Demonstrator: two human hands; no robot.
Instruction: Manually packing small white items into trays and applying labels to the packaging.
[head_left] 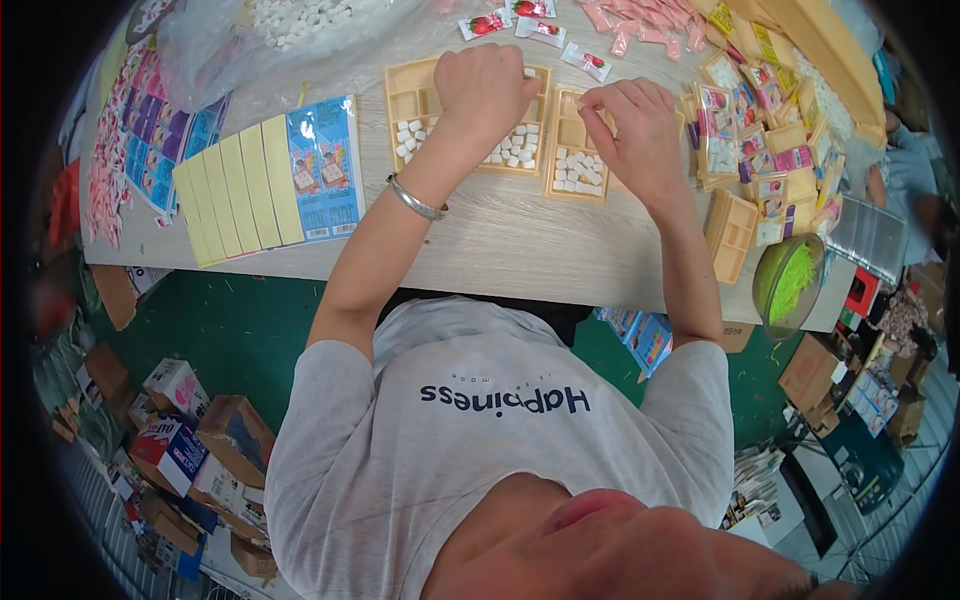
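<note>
Presently, right hand [636, 120]: fingers bent, thumb and fingertips a narrow gap apart above the narrow tan plastic compartment tray [571, 132]; cannot tell whether anything is pinched.
Left hand [484, 88]: curled, back upward, over the far part of the wide tan plastic compartment tray [404, 107]; fingertips mostly hidden, contents cannot be told.
Tray position: side by side on the pale wood-grain surface [500, 242], before the chest. Wide one may be two; forearm hides any join.
White pieces [578, 176]: small, blocky, in near compartments of both trays.
Handling (judged): light pinch, wrists raised clear of walls, rim steadied; thin plastic may skid if nudged.
Narrow-tray direction: piece-filled end toward the chest.
Narrow-tray long axis: near-to-far, roughly square to the surface's near edge.
</note>
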